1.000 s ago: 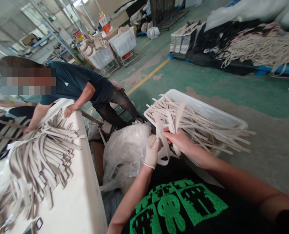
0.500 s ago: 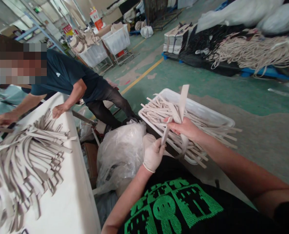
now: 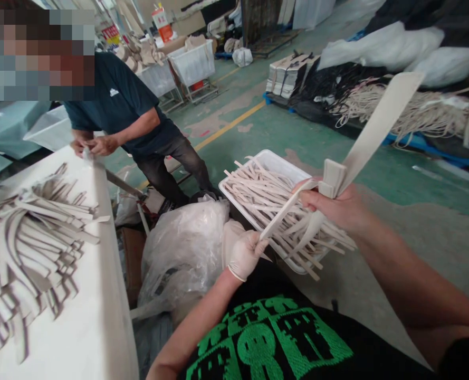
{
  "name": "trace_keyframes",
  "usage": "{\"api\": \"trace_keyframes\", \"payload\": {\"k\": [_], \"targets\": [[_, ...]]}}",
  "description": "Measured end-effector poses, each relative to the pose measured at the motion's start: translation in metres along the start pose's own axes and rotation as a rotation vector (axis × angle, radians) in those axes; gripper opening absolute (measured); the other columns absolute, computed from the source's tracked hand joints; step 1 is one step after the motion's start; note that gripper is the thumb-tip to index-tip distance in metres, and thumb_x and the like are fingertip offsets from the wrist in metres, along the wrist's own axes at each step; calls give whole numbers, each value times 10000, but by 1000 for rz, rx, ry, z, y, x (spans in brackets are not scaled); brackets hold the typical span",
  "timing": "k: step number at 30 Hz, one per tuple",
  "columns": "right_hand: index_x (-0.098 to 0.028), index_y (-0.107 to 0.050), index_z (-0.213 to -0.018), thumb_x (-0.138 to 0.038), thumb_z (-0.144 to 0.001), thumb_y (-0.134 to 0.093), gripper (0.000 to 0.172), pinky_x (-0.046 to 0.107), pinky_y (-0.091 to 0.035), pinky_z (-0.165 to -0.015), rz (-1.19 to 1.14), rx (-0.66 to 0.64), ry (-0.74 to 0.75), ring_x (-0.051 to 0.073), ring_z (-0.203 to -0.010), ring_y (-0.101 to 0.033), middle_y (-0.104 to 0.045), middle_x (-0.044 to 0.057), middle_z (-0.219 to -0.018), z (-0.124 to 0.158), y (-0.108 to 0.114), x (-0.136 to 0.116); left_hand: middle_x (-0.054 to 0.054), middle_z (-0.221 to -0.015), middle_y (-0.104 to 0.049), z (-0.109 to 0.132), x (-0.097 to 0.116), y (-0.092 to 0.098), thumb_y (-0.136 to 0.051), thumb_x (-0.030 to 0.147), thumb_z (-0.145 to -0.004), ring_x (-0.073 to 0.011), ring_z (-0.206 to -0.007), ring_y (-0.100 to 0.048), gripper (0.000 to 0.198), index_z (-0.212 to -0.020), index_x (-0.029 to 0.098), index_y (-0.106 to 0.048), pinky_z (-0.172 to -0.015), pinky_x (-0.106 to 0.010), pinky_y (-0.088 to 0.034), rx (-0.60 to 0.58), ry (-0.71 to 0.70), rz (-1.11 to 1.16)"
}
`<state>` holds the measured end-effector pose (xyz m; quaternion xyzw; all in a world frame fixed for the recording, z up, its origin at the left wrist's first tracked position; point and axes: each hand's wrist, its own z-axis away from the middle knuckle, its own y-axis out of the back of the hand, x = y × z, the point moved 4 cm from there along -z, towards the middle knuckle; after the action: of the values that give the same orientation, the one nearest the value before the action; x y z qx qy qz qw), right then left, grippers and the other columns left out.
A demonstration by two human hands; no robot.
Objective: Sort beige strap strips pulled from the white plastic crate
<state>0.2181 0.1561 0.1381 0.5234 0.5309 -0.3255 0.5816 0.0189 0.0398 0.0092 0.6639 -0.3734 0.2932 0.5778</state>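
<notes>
left grip pinches a pale strap running toward 2 o'clock into right grip, clenched around folded straps. likely straightening or gathering; next move calls for steady tension.

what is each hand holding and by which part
Left hand: a pale strap, by its lower part. Right hand: several wider straps, gripped below their raised ends.

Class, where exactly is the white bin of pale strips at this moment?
In the head view, the white bin is just right of centre, to the right of the clear plastic bag and partly hidden behind the right hand.
</notes>
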Motion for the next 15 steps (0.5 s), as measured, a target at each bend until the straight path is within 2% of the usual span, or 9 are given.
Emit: {"api": "trace_keyframes", "payload": {"k": [2, 4, 7, 11, 13, 15], "targets": [[-154, -721, -860, -430, -815, -704, 281, 253, -379, -520, 54, -36, 52, 106, -520, -483, -605, -19, -615, -11, 9, -4, -84, -1189, -760, 3, -7, 0, -607, 518, -962, -250, -1141, -699, 429, -1280, 249, -708, -1061, -426, -557, 6, -5, 41], [-152, -726, -827, -442, -829, -686, 293, 259, -389, -546, 152, -86, 117, 111, -551, -497, -645, 4, -666, -25, 15, -5, -106, -1430, -651, 10, -24, 5, -612, 537, -955, -274, -1350, -595, 590, -1464, 241, -564, -1181, -471, -466, 42, 35, 57], [-161, -736, -768, -517, -842, -667, 370, 277, -416, -607, 323, -169, 199, 141, -633, -558, -711, 39, -749, -49, 22, -3, -131, -1515, -585, 27, -63, 23, -579, 533, -972, -291, -1423, -538, 623, -1508, 224, -506, -1230, -508, -403, 90, 156, 8], [-197, -783, -797, -690, -785, -699, 500, 308, -432, -692, 499, -200, 170, 189, -765, -650, -786, 44, -861, -85, 34, 3, -134, -1475, -624, 60, -112, 72, -582, 476, -979, -282, -1364, -598, 559, -1466, 203, -550, -1205, -479, -436, 233, 348, -98], [-219, -806, -864, -719, -758, -708, 521, 333, -413, -734, 648, -182, 68, 226, -894, -683, -803, 30, -940, -104, 44, 15, -118, -1460, -641, 78, -125, 101, -582, 411, -987, -261, -1361, -602, 489, -1427, 199, -591, -1204, -437, -435, 310, 454, -164], [-227, -812, -1037, -734, -744, -654, 607, 400, -362, -750, 822, -184, -53, 294, -1081, -667, -793, 36, -1090, -121, 53, 37, -108, -1415, -678, 96, -134, 128, -546, 340, -1009, -226, -1332, -622, 410, -1376, 184, -637, -1179, -365, -446, 345, 608, -244]]}}
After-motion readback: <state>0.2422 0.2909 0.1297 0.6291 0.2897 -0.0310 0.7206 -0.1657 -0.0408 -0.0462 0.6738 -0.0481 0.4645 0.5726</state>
